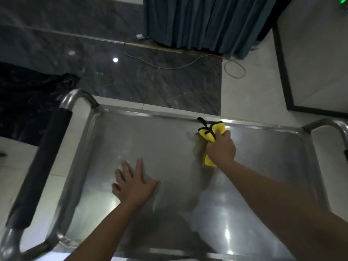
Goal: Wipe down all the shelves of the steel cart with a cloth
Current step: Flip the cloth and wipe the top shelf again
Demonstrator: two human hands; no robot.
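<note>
Wiping the top shelf (169, 147), your right hand (221, 147) clutches the cloth (208, 135), left hand (134, 182) flat, fingers spread; lower shelves unseen, presumably remaining.

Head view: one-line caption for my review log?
Right hand wipes the cart's top shelf with a yellow cloth; left hand rests flat.

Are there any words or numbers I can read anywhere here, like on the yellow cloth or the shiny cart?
None: no word, number or label can be read.
Yellow cloth, gripped by the right hand: black trim only, no writing shows.
Steel cart and its black handle grip: bare, no label visible.
Green glow at the top right corner: cut off and blurred, unreadable if it is a sign.
</note>
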